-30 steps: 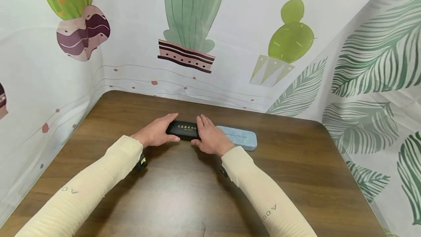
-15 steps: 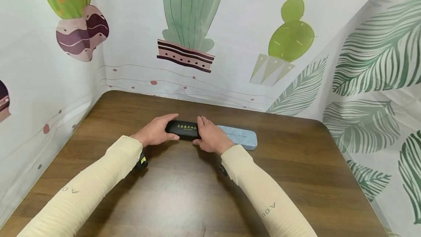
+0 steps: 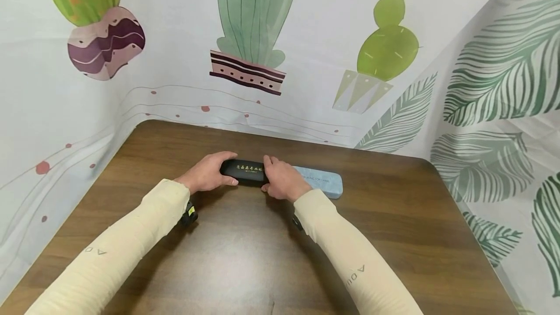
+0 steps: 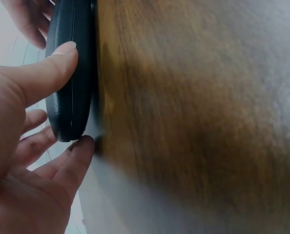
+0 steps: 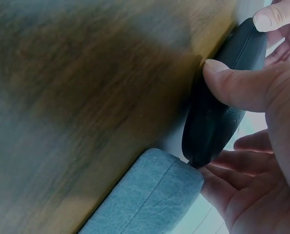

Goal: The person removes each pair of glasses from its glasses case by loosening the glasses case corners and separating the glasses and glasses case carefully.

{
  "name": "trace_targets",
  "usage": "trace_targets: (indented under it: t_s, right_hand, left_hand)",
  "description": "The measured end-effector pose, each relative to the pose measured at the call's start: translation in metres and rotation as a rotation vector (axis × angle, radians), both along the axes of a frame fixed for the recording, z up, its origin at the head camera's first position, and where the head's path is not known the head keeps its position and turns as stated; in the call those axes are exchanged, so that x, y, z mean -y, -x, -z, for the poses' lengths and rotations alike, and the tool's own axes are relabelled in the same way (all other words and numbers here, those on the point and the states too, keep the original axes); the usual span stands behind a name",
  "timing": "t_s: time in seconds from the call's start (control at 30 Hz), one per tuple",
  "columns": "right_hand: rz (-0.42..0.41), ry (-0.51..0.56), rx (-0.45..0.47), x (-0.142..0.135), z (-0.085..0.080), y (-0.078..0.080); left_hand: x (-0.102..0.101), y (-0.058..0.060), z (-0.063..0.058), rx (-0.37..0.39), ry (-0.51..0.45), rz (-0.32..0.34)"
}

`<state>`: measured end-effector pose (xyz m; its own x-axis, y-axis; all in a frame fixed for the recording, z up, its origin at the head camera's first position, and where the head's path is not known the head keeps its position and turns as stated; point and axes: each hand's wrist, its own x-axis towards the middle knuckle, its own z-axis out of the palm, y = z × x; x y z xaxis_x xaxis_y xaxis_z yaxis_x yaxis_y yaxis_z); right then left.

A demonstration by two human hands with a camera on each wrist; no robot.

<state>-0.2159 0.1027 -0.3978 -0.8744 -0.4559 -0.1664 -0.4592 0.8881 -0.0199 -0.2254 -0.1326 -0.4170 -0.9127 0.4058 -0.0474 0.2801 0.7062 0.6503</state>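
A black glasses case with gold lettering lies on the wooden table, between both hands. At its left end my left hand grips it, thumb on the near side and fingers round the far side. My right hand holds the other end in the same way and covers part of it. In the left wrist view the thumb presses the front of the black case, near its seam. Just right of that hold sits a light blue glasses case, its left end partly hidden behind my right hand. In the right wrist view the blue case nearly meets the black one.
The brown table has rounded far corners. Behind it and along both sides hangs white cloth printed with cacti and leaves. A small black device is strapped under the left wrist.
My right hand's fingers have drawn in from straight to curled round the end of the black case. The left hand and both cases stay nearly in place.
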Motion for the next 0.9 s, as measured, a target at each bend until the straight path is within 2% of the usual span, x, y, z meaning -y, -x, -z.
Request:
trace_targets:
  t_s: [0.37,0.9]
  right_hand:
    - [-0.031,-0.005,-0.008,-0.0006,-0.0012,0.0043]
    - [-0.045,0.077,-0.01,-0.0027,-0.0006,0.0098]
  left_hand:
    - [-0.0004,0.0023,0.0016,-0.012,0.067,-0.003]
    - [0.0032,0.0047,-0.001,-0.034,0.045,-0.038]
